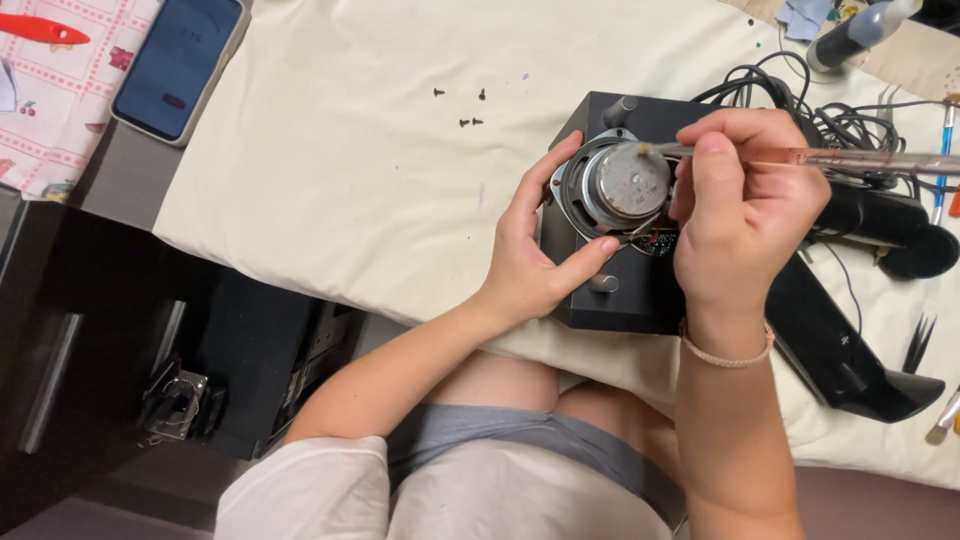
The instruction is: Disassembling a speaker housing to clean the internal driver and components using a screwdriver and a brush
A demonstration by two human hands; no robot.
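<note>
head view: brush on a bare speaker driver

head view, from the left: a dark smartphone (180, 62) lies on a patterned cloth, then four small black screws (462, 108) sit loose on the cream cloth (330, 180) that covers the desk. the left hand (535, 250) is spread and cups the speaker driver (615, 188), thumb hooked under its edge. the driver rests tilted on the open black speaker cabinet (625, 290), near the middle of the desk; its silver magnet faces up inside a round grey metal frame, with thin wires and a bit of circuit board just beneath. the right hand (745, 220) is closed on a clear-handled brush (850, 158), its tip touching the magnet. a tangle of black cables (800, 100) lies behind. to my eye, a hard push could strain those thin wires, and the loose screws could roll off if the cloth is tugged.
</note>
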